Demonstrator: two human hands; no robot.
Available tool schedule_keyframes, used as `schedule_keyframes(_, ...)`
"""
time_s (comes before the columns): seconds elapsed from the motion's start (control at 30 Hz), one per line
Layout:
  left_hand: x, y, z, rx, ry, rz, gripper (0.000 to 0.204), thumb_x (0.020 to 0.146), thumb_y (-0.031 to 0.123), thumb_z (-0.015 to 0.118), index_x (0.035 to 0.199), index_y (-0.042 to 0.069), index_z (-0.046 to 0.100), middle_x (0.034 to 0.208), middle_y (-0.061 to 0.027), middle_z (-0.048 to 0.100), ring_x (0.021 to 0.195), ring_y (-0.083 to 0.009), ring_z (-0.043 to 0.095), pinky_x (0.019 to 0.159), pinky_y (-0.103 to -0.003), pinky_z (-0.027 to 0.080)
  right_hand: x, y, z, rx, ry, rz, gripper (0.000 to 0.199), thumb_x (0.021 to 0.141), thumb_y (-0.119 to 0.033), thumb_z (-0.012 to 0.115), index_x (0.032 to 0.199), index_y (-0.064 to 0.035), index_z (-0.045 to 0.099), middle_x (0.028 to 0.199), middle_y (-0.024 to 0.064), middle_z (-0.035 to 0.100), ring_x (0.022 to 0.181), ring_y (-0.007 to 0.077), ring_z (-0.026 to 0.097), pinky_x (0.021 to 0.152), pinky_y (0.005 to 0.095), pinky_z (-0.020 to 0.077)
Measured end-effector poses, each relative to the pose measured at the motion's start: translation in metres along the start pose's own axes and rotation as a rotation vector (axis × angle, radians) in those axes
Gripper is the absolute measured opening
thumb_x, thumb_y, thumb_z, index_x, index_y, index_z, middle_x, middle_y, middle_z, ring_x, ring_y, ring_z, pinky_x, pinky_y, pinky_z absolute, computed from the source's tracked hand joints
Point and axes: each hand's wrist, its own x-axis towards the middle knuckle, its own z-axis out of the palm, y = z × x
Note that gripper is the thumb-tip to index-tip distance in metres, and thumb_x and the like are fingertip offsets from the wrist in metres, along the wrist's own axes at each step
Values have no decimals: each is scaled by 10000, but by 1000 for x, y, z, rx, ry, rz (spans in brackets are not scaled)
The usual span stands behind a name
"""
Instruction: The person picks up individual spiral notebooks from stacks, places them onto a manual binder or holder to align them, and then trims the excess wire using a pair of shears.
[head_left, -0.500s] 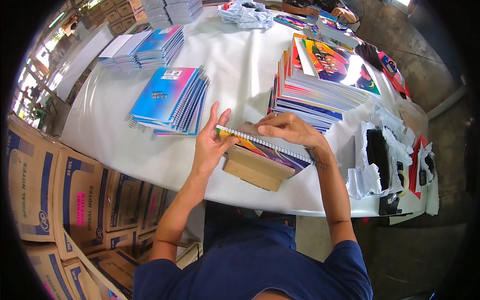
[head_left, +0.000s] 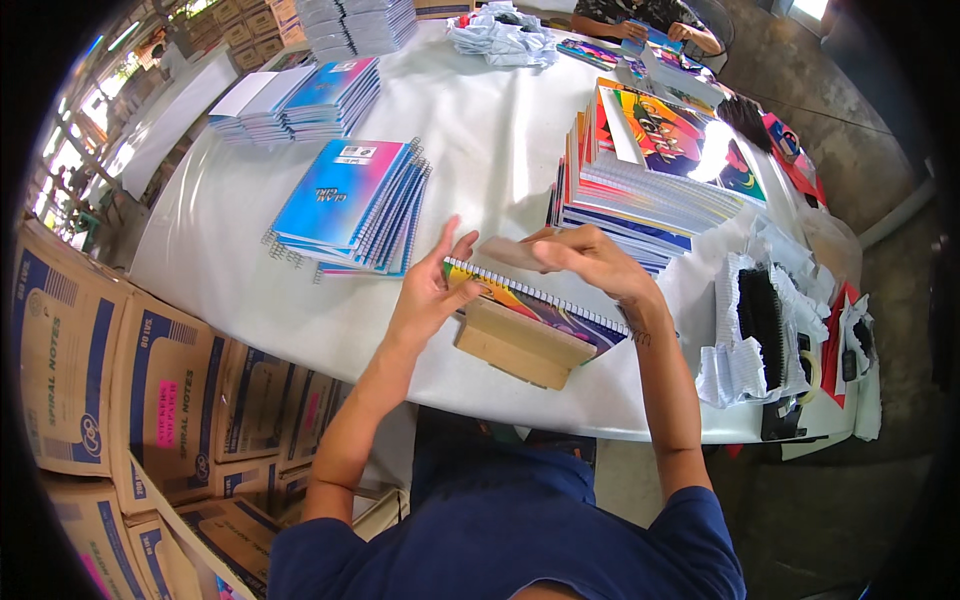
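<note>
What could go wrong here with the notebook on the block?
1. The notebook lies tilted on a wooden block near the table edge; pressure from the left hand could slide it off.
2. The right hand holds a flat piece at the spiral; it might snag the wire.
3. The tall stack beside it could topple if bumped.

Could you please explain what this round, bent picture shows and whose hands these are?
A camera worn on a person's head looks down, and its wide lens bends straight edges. Both forearms come up from the lower edge. The left hand presses its fingers on a spiral notebook lying over a wooden block. The right hand holds a flat brown piece above the notebook's wire binding. On the white table lie a blue notebook stack and a taller colourful stack. Cardboard boxes stand at the left.
</note>
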Motion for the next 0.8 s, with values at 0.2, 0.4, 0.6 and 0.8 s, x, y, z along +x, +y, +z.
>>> schedule_keyframes(0.2,24,18,-13,87,-170,11,522,930,397,608,1198,-51,617,1343,-122,555,1118,-138,571,961,-296,444,-29,62,-9,-469,135,-46,419,846,-402,681,1016,-21,719,1031,189,667,930,312,620,825,349,482)
schedule_keyframes(0.4,27,116,2,304,231,396,489,950,323,584,1247,-65,576,1298,-160,584,1175,-218,572,1006,-336,420,-86,101,7,-1104,230,142,585,815,-338,694,1323,-101,523,1348,211,480,1320,366,368,1079,516,262)
schedule_keyframes(0.6,-32,97,35,504,-272,292,515,791,58,696,1286,-7,572,1313,-173,577,1262,-322,512,1004,-405,421,-161,123,15,-1129,495,320,598,858,-327,655,1379,-116,451,1372,191,445,1300,344,391,1017,521,318)
schedule_keyframes(0.8,-41,23,88,1178,-127,453,607,805,214,700,1345,17,505,1368,-162,519,1304,-396,431,1062,-486,343,-167,93,34,-959,765,250,386,875,-150,628,1259,-135,593,998,142,556,952,280,545,831,404,450)
